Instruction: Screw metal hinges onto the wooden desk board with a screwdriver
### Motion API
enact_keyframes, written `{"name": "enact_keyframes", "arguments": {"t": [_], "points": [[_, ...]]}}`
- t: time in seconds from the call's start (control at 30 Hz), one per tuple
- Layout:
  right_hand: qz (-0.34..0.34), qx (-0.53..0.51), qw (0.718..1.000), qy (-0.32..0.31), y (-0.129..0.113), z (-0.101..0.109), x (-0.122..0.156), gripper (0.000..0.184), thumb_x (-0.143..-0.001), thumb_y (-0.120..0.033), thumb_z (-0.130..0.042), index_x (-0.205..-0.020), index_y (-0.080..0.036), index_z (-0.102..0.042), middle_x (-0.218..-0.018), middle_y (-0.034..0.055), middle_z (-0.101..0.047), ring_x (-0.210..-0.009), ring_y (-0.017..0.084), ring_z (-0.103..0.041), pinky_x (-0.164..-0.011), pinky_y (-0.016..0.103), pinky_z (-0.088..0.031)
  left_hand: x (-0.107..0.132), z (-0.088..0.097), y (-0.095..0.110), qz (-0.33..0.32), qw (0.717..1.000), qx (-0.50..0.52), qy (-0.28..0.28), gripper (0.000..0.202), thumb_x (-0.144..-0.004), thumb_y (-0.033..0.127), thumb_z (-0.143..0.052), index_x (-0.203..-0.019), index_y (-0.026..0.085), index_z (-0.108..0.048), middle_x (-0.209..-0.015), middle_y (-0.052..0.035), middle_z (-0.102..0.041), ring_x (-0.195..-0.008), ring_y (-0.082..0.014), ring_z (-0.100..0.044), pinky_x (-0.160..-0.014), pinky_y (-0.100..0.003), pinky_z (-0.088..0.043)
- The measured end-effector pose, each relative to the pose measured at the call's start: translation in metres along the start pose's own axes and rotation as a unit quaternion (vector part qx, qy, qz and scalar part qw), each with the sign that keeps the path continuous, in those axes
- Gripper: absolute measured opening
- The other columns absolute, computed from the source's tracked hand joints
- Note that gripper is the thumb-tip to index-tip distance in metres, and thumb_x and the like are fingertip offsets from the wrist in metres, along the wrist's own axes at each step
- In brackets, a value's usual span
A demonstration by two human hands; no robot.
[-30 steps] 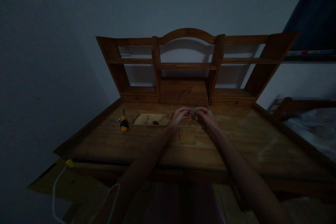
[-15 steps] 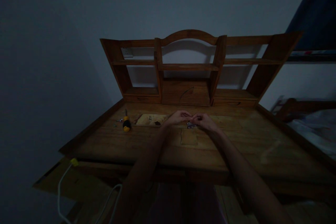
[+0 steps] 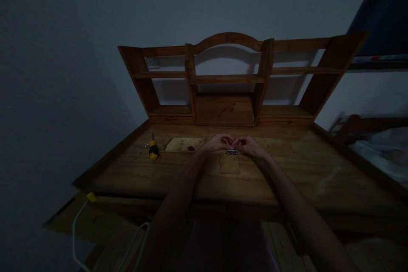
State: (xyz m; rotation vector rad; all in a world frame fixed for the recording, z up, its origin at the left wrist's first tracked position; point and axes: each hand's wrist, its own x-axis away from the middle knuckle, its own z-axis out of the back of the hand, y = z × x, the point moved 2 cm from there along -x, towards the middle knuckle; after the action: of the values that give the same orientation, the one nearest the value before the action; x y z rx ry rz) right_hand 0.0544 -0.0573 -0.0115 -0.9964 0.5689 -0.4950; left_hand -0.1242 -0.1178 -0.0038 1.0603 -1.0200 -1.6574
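A small metal hinge (image 3: pixel 232 152) with screw holes lies level at the near edge of the pale strip across the desk top. My left hand (image 3: pixel 219 141) is closed in a pinch at its left far side. From the right, my right hand (image 3: pixel 249 145) also pinches it, the two sets of fingertips almost meeting above the metal. Dim light hides exactly where each fingertip presses. Just in front of the hinge is a square wooden piece (image 3: pixel 229 165), which neither hand touches.
On the left of the desk (image 3: pixel 127 174) lies a yellow-and-black screwdriver (image 3: pixel 153 151), with small metal parts (image 3: pixel 145 145) beside it. A wooden shelf unit (image 3: pixel 226 80) stands along the back. A white cable (image 3: pixel 74 238) hangs at the lower left.
The hinge has turned from a tilted position to lie level along the strip's edge. Both hands have shifted only slightly around it. The view has moved a little.
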Motion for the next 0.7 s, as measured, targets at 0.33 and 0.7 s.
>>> {"name": "enact_keyframes", "arguments": {"t": [0.33, 0.7], "points": [[0.049, 0.039, 0.997, -0.053, -0.010, 0.011, 0.009, 0.027, -0.075, -0.041, -0.074, -0.091, -0.020, -0.081, -0.085, 0.0045, -0.070, -0.070, 0.014, -0.056, -0.061, 0.025, -0.042, 0.004, 0.002, 0.005, -0.019, 1.000, -0.007, -0.021, 0.034, -0.063, 0.026, -0.085, -0.092, 0.013, -0.073, -0.086, -0.0052, -0.070, -0.082, -0.0155, -0.063, -0.081, -0.029, -0.047], [0.069, 0.048, 0.994, -0.067, -0.006, 0.013, 0.008, 0.026, -0.072, -0.039, -0.078, -0.092, -0.023, -0.080, -0.088, 0.0047, -0.072, -0.075, 0.017, -0.060, -0.065, 0.028, -0.046, 0.003, 0.005, 0.003, 0.009, 0.999, 0.006, 0.039, 0.035, -0.063, 0.040, -0.085, -0.081, 0.013, -0.072, -0.075, -0.0023, -0.068, -0.073, -0.0134, -0.060, -0.072, -0.025, -0.044]]}}
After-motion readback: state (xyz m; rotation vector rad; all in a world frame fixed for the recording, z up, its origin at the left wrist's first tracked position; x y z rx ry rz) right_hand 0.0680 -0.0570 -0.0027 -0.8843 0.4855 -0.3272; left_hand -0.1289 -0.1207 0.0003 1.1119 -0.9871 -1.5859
